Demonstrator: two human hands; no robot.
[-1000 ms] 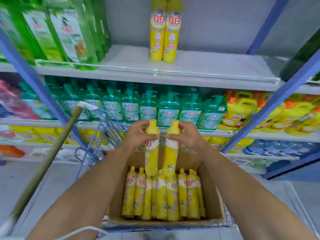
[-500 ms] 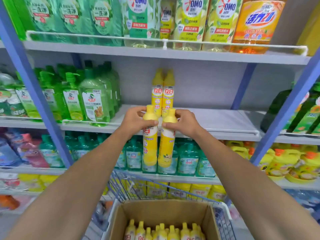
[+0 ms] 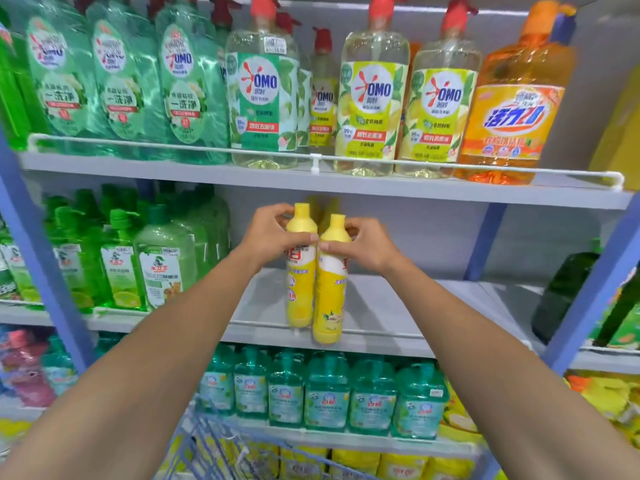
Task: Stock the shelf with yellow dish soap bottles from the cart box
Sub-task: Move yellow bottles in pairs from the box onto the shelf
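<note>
Left grip (image 3: 273, 237) wraps one yellow bottle (image 3: 300, 282) at the shoulder, right grip (image 3: 367, 247) the other bottle (image 3: 329, 306) — stiff, slick, likely weighty — over the shelf's (image 3: 415, 306) front edge.

Grey middle shelf (image 3: 398, 306), green bottles (image 3: 138, 265) standing at left; dark green bottle (image 3: 561, 292) seemingly at its right end

The left dish soap bottle (image 3: 300, 271) and right dish soap bottle (image 3: 329, 292) are bright yellow, each with a white band near the top. The shelf (image 3: 398, 306) is pale grey and its uprights (image 3: 36, 258) are blue. Beside them the green bottles (image 3: 162, 265) carry white labels, the teal bottles (image 3: 325, 393) pale ones, and the orange bottle (image 3: 516, 116) blue lettering.
</note>
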